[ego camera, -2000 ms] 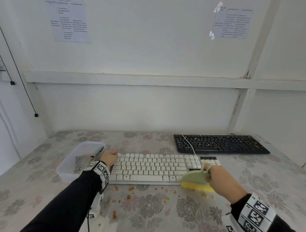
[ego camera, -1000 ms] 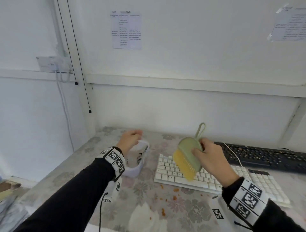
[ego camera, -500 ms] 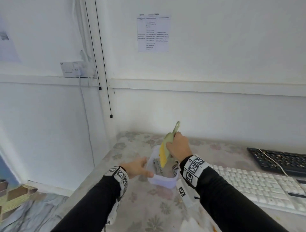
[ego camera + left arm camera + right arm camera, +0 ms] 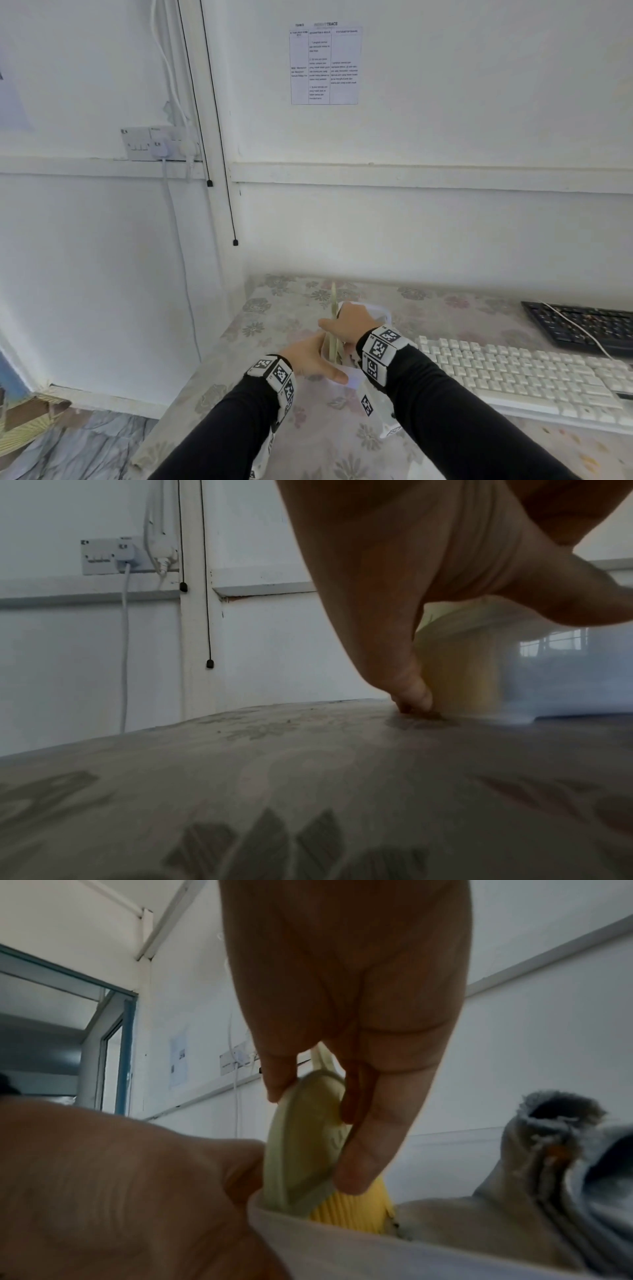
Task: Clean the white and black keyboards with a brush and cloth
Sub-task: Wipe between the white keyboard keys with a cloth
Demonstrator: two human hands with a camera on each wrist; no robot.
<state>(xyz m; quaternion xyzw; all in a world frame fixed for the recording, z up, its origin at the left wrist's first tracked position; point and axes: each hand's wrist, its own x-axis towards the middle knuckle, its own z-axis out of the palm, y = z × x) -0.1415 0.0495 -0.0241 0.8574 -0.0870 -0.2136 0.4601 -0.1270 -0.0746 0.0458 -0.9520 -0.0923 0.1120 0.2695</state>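
My right hand point(image 4: 351, 325) pinches a green brush point(image 4: 332, 330) with yellow bristles point(image 4: 349, 1213), held edge-on and lowered into a clear plastic container point(image 4: 382, 313). In the right wrist view my fingers point(image 4: 363, 1150) press on the brush's green back point(image 4: 304, 1150), and a grey cloth point(image 4: 548, 1150) lies bunched inside the container. My left hand point(image 4: 315, 358) holds the container's near-left corner, thumb along the front wall. The white keyboard point(image 4: 513, 373) lies to the right, with the black keyboard point(image 4: 582, 325) behind it.
A floral cloth covers the table point(image 4: 284, 315), whose left edge drops to the floor close by. The wall point(image 4: 376, 222) stands just behind the container. A white cable point(image 4: 568, 325) crosses the black keyboard. A wall socket point(image 4: 154, 144) with plugs hangs at the left.
My right hand carried the brush from the white keyboard's front edge leftward and lowered it into the container. My left hand left the keyboard and took hold of the container. My view swung left.
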